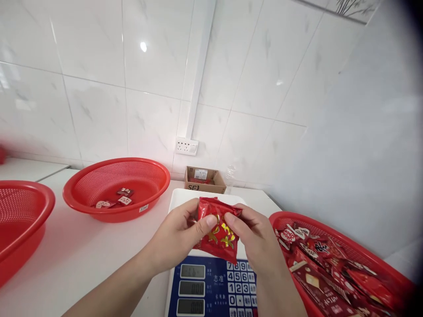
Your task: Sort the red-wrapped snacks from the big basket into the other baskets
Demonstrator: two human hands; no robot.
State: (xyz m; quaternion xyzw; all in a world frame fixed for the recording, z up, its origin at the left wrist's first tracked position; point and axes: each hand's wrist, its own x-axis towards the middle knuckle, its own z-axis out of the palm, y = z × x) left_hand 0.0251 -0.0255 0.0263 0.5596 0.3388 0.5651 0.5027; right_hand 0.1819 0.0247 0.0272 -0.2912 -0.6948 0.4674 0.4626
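Note:
Both my hands hold a small red foil bag point(220, 233) with gold print above a white electronic scale point(185, 199). My left hand point(180, 237) pinches the bag's upper left edge with thumb and fingers. My right hand point(254, 237) grips its right side, fingers closed on the foil. The scale's blue keypad panel point(211, 286) with digital displays lies just below the bag.
A red mesh basket point(376, 268) at the right is full of red snack packets. Another red basket point(99, 176) behind the left holds a few packets; a third point(29, 202) sits at far left. A small cardboard box point(205, 179) and a wall socket point(187, 146) stand behind the scale.

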